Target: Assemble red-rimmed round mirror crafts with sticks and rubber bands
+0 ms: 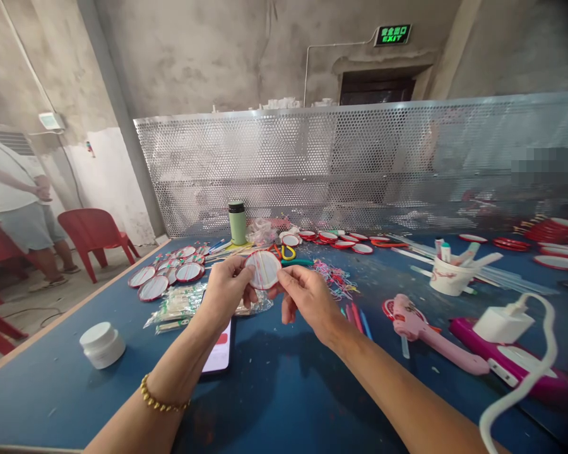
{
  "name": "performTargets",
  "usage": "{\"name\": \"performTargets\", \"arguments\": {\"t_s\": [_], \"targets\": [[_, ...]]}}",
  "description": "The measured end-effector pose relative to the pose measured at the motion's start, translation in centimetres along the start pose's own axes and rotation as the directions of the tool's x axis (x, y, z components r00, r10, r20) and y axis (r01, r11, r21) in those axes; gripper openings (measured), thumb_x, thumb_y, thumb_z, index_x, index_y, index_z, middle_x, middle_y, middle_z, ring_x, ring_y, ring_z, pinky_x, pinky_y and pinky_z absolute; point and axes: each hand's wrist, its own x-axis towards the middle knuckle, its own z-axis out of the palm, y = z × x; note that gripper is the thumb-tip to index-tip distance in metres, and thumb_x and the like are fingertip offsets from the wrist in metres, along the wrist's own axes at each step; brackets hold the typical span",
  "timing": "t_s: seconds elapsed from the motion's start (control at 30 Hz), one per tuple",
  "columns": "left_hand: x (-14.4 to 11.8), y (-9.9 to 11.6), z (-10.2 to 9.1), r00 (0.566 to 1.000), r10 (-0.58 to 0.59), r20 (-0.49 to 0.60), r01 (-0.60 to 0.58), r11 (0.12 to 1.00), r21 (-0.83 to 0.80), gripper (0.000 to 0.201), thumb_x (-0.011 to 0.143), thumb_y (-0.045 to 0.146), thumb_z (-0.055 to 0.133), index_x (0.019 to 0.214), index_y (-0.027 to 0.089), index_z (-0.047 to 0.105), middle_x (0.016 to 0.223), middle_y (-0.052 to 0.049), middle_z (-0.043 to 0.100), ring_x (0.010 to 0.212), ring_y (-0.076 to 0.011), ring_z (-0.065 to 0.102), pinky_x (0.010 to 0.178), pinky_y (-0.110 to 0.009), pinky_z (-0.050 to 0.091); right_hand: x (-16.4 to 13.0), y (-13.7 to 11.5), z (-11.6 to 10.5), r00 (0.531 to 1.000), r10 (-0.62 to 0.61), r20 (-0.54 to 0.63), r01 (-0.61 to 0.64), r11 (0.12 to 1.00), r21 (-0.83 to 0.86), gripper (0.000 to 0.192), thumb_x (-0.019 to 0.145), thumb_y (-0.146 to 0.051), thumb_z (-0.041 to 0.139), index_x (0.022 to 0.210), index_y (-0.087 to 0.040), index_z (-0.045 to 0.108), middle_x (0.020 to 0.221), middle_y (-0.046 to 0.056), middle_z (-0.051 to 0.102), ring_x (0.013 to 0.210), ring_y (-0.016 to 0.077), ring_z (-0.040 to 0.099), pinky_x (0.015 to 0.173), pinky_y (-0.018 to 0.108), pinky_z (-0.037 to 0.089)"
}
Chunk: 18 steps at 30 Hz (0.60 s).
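Both hands hold one small round white disc (263,269) with a red rim and thin coloured threads across its face, raised above the blue table (274,391). My left hand (226,289) pinches its left edge; a gold bead bracelet circles that wrist. My right hand (304,294) pinches the right edge with thumb and forefinger. Under the hands lie clear bags of sticks (180,306) and a phone (218,353). A pile of finished discs (170,274) lies to the left.
A white jar (102,344) sits near the left edge, a green flask (237,222) at the back, a pink glue gun (423,331) and white charger (504,323) on the right. A perforated metal screen (360,164) walls the back. Red chairs (94,236) and a standing person (19,202) are at left.
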Motion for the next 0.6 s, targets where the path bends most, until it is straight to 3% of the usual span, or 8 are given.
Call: {"name": "performTargets", "arguments": {"t_s": [0.17, 0.6], "targets": [[-0.03, 0.32, -0.06, 0.999, -0.034, -0.035, 0.033, 0.999, -0.022, 0.017, 0.08, 0.028, 0.058, 0.067, 0.018, 0.054, 0.041, 0.002, 0.054, 0.034, -0.011, 0.05, 0.033, -0.02, 0.039, 0.03, 0.44, 0.45, 0.999, 0.048, -0.019, -0.045, 0.992, 0.122, 0.035, 0.088, -0.051, 0.056, 0.081, -0.018, 0.055, 0.077, 0.004, 0.074, 0.034, 0.0076, 0.055, 0.036, 0.02, 0.042], [-0.01, -0.13, 0.04, 0.998, -0.005, -0.06, 0.004, 1.0, -0.021, 0.013, 0.079, 0.028, 0.058, 0.072, 0.017, 0.057, 0.042, 0.001, 0.058, 0.035, -0.0115, 0.054, 0.034, -0.02, 0.041, -0.07, 0.29, 0.54, 0.995, 0.077, -0.061, -0.068, 0.989, 0.128, 0.035, 0.09, -0.049, 0.053, 0.079, -0.015, 0.058, 0.08, 0.008, 0.075, 0.036, 0.0107, 0.061, 0.036, 0.021, 0.045]]}}
